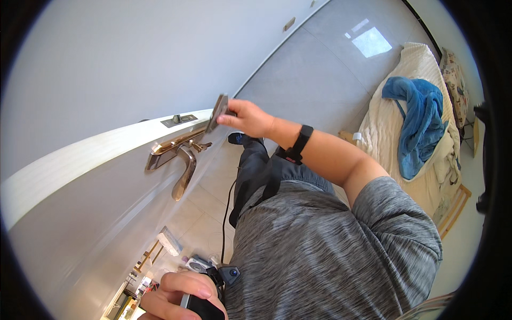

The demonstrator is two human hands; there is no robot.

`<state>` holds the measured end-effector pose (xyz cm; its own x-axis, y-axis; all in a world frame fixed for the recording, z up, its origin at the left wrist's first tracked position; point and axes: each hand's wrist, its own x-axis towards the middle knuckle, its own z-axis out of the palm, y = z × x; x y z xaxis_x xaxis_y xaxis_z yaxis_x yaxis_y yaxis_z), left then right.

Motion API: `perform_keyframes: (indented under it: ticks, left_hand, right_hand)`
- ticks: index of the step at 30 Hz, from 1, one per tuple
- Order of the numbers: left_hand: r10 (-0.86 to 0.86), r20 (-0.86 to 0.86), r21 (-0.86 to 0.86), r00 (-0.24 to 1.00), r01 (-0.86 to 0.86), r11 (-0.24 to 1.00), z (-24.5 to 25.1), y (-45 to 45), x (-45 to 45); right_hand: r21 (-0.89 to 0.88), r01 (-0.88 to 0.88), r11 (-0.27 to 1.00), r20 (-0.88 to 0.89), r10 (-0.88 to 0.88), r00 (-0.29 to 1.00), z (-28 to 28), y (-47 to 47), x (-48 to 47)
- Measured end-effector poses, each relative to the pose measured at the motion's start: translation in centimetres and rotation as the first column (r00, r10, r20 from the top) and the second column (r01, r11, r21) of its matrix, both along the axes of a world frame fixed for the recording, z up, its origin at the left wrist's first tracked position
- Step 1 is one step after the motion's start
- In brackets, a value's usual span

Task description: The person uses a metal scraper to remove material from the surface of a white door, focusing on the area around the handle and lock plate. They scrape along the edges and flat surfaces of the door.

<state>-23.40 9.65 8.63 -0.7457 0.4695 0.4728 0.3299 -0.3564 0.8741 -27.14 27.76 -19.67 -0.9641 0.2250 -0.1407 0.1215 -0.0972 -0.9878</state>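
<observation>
My right hand (250, 118) grips a flat, dark, rectangular plate-like object (218, 112) between thumb and fingers, beside the edge of a white door (100, 148). Just below it, a bronze lever door handle (185, 176) is mounted on a long backplate (160, 156). What looks like a key (202, 146) sticks out of the lock. On the door's edge is a latch plate (179, 120) with its latch protruding. At the bottom of the view, my left hand (180, 294) is wrapped around a black device (200, 308) with a silver edge; its lower part is cut off.
A bed (384, 116) with a cream cover and a crumpled blue blanket (420, 120) stands at right. A black cable (227, 216) hangs beside my legs. Past the door, a white box (170, 241) and a white appliance (197, 264) sit low down. Wall sockets (289, 24) show at top.
</observation>
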Motion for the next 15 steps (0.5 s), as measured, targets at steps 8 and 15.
perform_keyframes:
  ticks: [8,15]
  left_hand:
    - [-0.004,0.048,-0.023,0.999,0.005,1.0,-1.6,-0.6,-0.8]
    - [0.027,0.014,-0.038,1.0,-0.026,0.999,-1.7,-1.1,-0.5]
  right_hand:
    - [-0.161,0.043,0.986,0.031,-0.039,0.999,-1.0,-1.0,-2.1]
    - [-0.266,0.108,0.958,0.063,-0.095,0.994,-2.1,-2.4,-3.2]
